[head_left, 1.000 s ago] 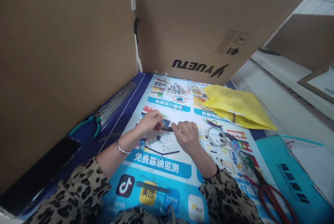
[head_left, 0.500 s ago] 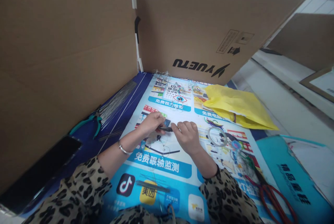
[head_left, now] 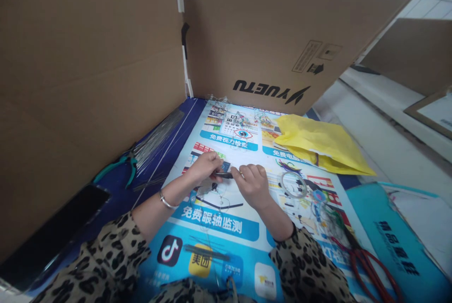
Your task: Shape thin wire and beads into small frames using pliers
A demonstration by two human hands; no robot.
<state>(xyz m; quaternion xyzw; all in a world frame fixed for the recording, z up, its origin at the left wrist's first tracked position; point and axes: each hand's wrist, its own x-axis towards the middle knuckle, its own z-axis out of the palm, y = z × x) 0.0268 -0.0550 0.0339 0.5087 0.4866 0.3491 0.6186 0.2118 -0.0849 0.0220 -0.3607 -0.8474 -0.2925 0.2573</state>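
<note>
My left hand [head_left: 206,166] is closed in a pinch beside the tip of a slim dark tool [head_left: 224,175]; what its fingers hold is hidden. Wrapped round the other end of that tool is my right hand [head_left: 252,185], covering most of it, so its kind cannot be made out. Thin looped wire [head_left: 221,199] shows on the printed sheet [head_left: 243,155] just below both hands. Nearer to me lies a bundle of short dark wires [head_left: 208,251]. A clear roll or ring [head_left: 294,184] rests to the right of my right hand.
Cardboard walls [head_left: 275,35] stand behind and left. Teal-handled pliers [head_left: 118,169], long straight wires [head_left: 157,140] and a black flat object [head_left: 60,237] lie left. On the right are a yellow bag [head_left: 321,145], red-handled scissors [head_left: 370,270] and a teal packet [head_left: 395,242].
</note>
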